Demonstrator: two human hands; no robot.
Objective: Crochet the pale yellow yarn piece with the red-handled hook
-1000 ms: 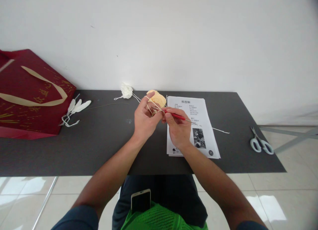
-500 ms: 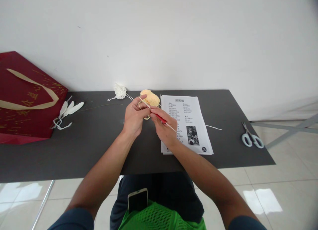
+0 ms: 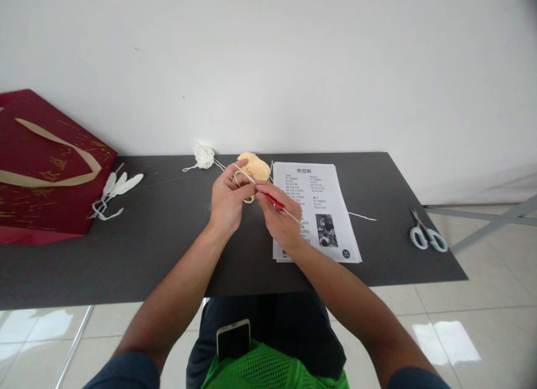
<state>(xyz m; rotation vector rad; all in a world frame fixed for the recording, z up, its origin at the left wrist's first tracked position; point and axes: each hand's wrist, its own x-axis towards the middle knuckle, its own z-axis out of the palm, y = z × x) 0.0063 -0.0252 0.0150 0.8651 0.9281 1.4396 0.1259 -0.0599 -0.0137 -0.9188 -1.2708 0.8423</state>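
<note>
— Head view: what are the hands doing?
— Right hand (image 3: 280, 220) pinches a red crochet hook (image 3: 273, 201) like a pen; left hand (image 3: 227, 199) closes on pale yarn (image 3: 244, 179), keeping it taut, above the table (image 3: 168, 249) before the yarn ball (image 3: 255, 166).

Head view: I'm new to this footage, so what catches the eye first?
The two hands meet mid-table: the left hand pinches pale yarn, and the right hand holds a red hook. A printed sheet lies just to their right. A red bag sits far left, scissors far right.
</note>
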